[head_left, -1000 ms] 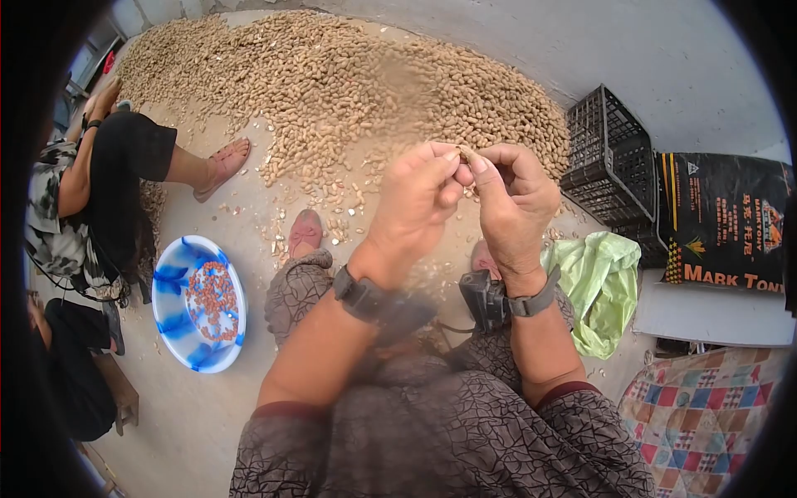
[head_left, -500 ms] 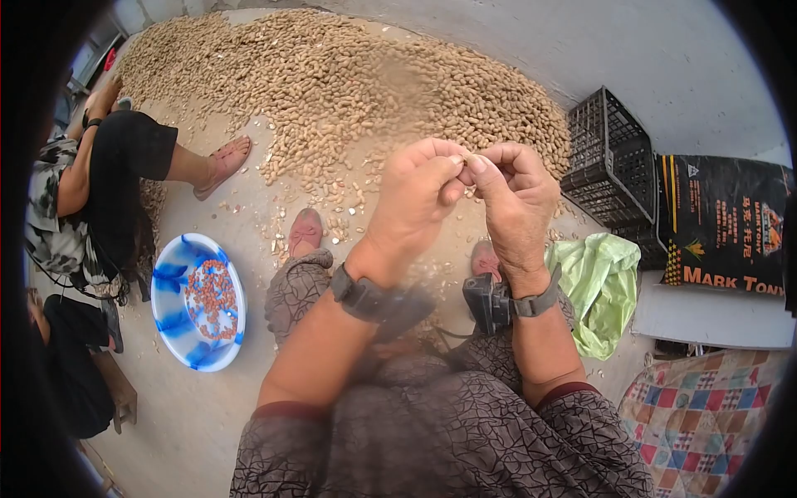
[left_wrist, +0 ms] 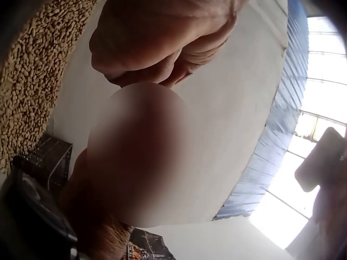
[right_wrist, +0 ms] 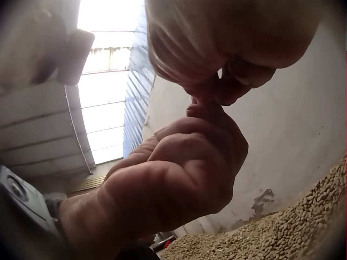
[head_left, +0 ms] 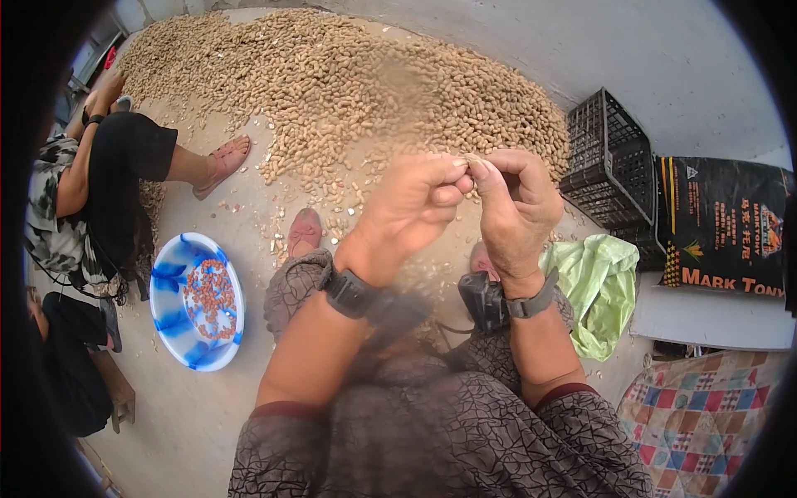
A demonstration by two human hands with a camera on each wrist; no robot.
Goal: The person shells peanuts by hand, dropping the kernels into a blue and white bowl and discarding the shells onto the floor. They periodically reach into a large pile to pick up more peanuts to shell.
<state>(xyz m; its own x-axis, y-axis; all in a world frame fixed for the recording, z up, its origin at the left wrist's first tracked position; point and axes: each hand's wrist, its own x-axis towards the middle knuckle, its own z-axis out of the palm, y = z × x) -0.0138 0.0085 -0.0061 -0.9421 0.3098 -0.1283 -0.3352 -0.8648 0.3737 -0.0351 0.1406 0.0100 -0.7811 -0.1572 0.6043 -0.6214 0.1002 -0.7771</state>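
Observation:
Over the floor in the head view, both hands meet at their fingertips around a small tan peanut (head_left: 471,158), mostly hidden by the fingers. My left hand (head_left: 408,203) pinches one side of it between thumb and forefinger, its other fingers curled in. From the right, my right hand (head_left: 521,209) pinches it with thumb and forefinger. The right wrist view shows the fingertips of both hands touching, the peanut hidden there. Behind the hands spreads a large heap of unshelled peanuts (head_left: 349,87). To the left stands a blue-and-white basin (head_left: 170,311) with reddish shelled kernels (head_left: 212,299) inside.
A black plastic crate (head_left: 610,158) stands by the wall at right, beside a black printed sack (head_left: 722,224). Nearer lie a light green plastic bag (head_left: 594,290) and a patchwork cloth (head_left: 706,415). Another person's leg (head_left: 187,168) extends in from the left. Loose shells are scattered around my feet.
My left hand has turned and dropped slightly, its forefinger straighter toward the right thumb. More of the tan peanut shows between the fingertips than half a second ago. The basin has not moved.

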